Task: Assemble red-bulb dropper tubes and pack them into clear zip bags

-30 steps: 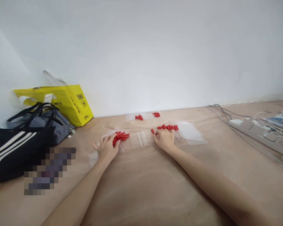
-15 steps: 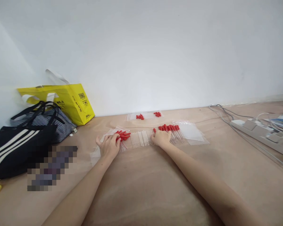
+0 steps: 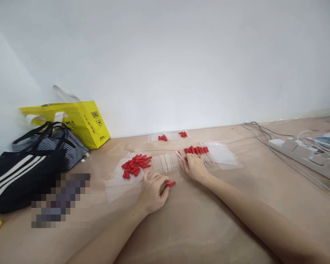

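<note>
Yellow paper bag [image 3: 79,121], at about 10 o'clock from the hands, against the wall: one printed square QR code near its upper right corner, a small round mark below it, and short dark lines of print lower on the same face. All print is too small to read. No other legible text, brand or number.

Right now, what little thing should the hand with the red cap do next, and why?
Probably carry the red cap over to the right hand. The left hand pinches one cap, away from the pile of red caps. The right hand rests on the row of clear tubes, and the capped tubes lie just past it, so an uncapped tube seems next.
</note>
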`<state>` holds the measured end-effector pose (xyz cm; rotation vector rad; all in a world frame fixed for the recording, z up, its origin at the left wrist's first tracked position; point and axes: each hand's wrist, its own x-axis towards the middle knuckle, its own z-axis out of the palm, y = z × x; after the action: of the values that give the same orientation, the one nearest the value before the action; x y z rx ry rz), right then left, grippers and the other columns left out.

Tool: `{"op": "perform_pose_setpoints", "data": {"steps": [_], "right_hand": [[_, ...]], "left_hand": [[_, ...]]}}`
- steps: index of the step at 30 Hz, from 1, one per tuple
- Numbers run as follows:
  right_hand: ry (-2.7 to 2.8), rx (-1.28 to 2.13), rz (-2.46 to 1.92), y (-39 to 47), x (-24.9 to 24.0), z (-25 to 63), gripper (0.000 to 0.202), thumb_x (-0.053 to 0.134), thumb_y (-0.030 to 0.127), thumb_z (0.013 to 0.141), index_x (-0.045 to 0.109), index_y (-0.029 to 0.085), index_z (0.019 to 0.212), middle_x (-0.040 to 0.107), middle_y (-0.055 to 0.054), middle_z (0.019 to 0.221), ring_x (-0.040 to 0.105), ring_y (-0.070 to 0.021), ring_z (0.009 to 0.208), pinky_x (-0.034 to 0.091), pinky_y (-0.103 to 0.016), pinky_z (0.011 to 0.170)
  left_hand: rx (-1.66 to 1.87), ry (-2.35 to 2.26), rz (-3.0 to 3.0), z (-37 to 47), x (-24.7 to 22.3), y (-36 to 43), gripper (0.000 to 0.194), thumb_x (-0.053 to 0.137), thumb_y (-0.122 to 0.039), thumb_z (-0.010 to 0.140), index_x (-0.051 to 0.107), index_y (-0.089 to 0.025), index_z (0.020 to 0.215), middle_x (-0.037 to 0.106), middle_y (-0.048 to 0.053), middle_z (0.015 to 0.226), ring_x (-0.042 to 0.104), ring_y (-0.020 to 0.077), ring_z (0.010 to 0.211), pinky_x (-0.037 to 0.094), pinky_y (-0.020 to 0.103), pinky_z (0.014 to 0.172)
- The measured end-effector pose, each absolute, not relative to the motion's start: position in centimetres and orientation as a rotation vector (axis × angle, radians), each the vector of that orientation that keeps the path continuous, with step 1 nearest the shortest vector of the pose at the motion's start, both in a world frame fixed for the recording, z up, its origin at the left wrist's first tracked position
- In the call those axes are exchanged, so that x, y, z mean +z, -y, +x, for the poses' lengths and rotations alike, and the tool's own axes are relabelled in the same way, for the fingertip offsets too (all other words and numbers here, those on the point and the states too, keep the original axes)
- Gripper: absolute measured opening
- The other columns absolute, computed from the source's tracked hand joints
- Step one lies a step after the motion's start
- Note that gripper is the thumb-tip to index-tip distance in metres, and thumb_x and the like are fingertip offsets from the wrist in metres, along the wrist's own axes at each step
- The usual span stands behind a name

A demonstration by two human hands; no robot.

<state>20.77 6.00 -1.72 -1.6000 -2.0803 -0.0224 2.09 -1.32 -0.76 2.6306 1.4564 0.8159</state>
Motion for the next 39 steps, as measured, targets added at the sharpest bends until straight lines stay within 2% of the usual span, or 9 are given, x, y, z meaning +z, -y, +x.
{"op": "perform_pose_setpoints", "data": {"steps": [4,8,11,15,23,31,39], "right_hand": [[2.210,0.136,-1.212,-3.4,-3.1,23.2,0.020,0.031,0.019,0.086,0.050,0.015,0.083,0.060,-0.006,0.082,0.052,-0.0157,0.073,0.029,-0.032,0.074],[2.354,0.195,-1.004,-1.4,-3.4,24.4,0.024,0.032,0.016,0.086,0.052,0.016,0.099,0.058,-0.007,0.088,0.050,-0.0158,0.079,0.030,-0.032,0.074],[2.401,0.211,-0.955,-0.8,-3.1,24.4,0.025,0.033,0.017,0.086,0.054,0.018,0.101,0.058,-0.007,0.086,0.050,-0.0157,0.081,0.029,-0.033,0.076],[2.416,0.219,-0.939,-0.6,-3.0,24.0,0.023,0.035,0.017,0.086,0.056,0.017,0.097,0.058,-0.006,0.084,0.051,-0.0149,0.080,0.028,-0.033,0.078],[2.385,0.176,-0.900,-0.3,-3.0,23.6,0.022,0.037,0.016,0.085,0.055,0.017,0.097,0.057,-0.004,0.079,0.049,-0.0137,0.076,0.027,-0.033,0.078],[2.372,0.125,-0.843,0.0,-3.3,22.9,0.023,0.037,0.016,0.085,0.055,0.017,0.099,0.055,-0.004,0.077,0.048,-0.0126,0.073,0.027,-0.030,0.075],[2.438,-0.075,-0.728,-0.7,-3.4,23.1,0.030,0.033,0.005,0.078,0.057,0.015,0.093,0.053,-0.002,0.072,0.043,-0.0108,0.064,0.022,-0.030,0.071]], "left_hand": [[0.782,-1.499,2.613,2.2,-0.9,1.3,0.025,0.055,-0.023,0.069,0.058,-0.022,0.093,0.062,0.003,0.093,0.052,0.0228,0.090,0.021,0.048,0.090],[0.747,-1.461,2.658,2.6,-1.2,1.2,0.021,0.054,-0.034,0.075,0.062,-0.025,0.092,0.063,0.003,0.094,0.052,0.0229,0.092,0.021,0.049,0.090],[0.762,-1.456,2.670,2.9,-1.4,0.9,0.015,0.050,-0.029,0.080,0.064,-0.028,0.085,0.064,0.001,0.092,0.052,0.0207,0.090,0.023,0.048,0.088],[0.827,-1.466,2.646,3.1,-1.3,0.9,0.014,0.048,-0.025,0.081,0.063,-0.025,0.079,0.065,0.000,0.085,0.053,0.0188,0.086,0.022,0.047,0.089],[0.840,-1.511,2.585,3.0,-1.5,0.9,0.011,0.043,-0.024,0.084,0.055,-0.023,0.085,0.065,-0.002,0.081,0.056,0.0167,0.083,0.015,0.047,0.093],[0.892,-1.577,2.434,3.0,-1.9,0.8,0.011,0.049,-0.026,0.081,0.059,-0.024,0.082,0.065,-0.002,0.080,0.056,0.0180,0.081,0.019,0.047,0.091],[0.834,-1.490,2.379,3.1,-1.7,0.8,0.011,0.048,-0.026,0.080,0.058,-0.024,0.077,0.063,-0.002,0.077,0.055,0.0179,0.081,0.019,0.048,0.091]]}}
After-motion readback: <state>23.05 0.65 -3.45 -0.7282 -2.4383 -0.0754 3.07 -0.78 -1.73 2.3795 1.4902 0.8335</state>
